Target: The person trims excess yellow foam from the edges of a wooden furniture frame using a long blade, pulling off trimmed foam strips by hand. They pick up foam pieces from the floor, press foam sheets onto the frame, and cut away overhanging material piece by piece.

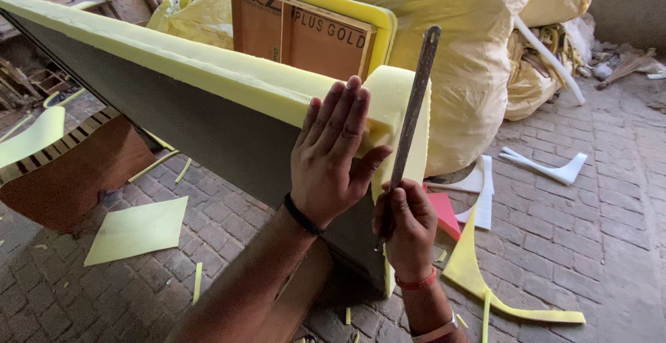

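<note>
A long grey board (pixel 208 124) stands on edge, running from the upper left to the middle, with a thick layer of yellow foam (pixel 201 65) along its top and around its near end. My left hand (pixel 331 156) lies flat, fingers up, against the board and foam at that near end. My right hand (pixel 406 228) grips the lower part of a long thin metal blade (pixel 415 104), held nearly upright beside the foam's end edge. The blade's lower end is hidden inside my fist.
Big yellow plastic sacks (pixel 479 45) fill the back. A brown foam-edged panel (pixel 305 31) leans behind the board. Yellow foam offcuts (pixel 139 228) and a curved strip (pixel 479 280) lie on the brick floor, with white scraps (pixel 548 166) and a red piece (pixel 442 211).
</note>
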A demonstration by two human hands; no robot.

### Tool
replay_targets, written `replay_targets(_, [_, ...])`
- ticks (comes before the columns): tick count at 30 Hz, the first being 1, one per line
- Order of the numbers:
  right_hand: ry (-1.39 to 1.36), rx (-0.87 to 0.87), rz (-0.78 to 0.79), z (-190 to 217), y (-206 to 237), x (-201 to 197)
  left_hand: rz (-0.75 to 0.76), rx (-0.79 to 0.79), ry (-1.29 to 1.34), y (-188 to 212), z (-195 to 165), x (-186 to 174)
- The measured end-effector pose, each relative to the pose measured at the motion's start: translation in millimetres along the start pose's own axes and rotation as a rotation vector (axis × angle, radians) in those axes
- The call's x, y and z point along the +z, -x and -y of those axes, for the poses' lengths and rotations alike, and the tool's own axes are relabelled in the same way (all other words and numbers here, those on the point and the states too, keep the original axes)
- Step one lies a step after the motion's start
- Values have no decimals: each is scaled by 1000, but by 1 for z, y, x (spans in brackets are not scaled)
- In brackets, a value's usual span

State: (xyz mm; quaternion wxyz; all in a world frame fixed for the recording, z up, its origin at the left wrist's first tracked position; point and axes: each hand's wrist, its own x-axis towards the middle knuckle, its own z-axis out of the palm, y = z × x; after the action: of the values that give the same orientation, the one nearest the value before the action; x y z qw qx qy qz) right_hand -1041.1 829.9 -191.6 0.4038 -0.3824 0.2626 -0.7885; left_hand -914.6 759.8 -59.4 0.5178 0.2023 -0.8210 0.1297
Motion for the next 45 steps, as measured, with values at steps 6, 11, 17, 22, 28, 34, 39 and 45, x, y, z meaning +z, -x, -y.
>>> replay_targets(6, [38, -13, -16, -11, 4, -3, -6, -21, 67, -10, -8, -20])
replay_targets(11, [101, -40, -26, -13, 4, -6, -113, 40, -93, -20, -22, -31])
replay_targets(17, [140, 12, -72, -19, 13, -1, -129, 110, -109, -26, -25, -25])
replay_targets(22, [206, -60, -73, -24, 11, -2, -141, 129, -46, -25, -23, -22])
replay_targets(28, [226, -36, -98, -29, 20, -4, -149, 93, 71, -22, -27, -22])
replay_targets(34, [266, -124, -117, -29, 22, -4, -154, 67, 102, -21, -29, -19])
replay_targets(39, [371, -163, -140, -29, 20, 1, -200, 50, 132, -19, -27, -16])
replay_targets(45, [514, -155, -215, -25, 21, 3, -181, 13, 146, -16, -26, -16])
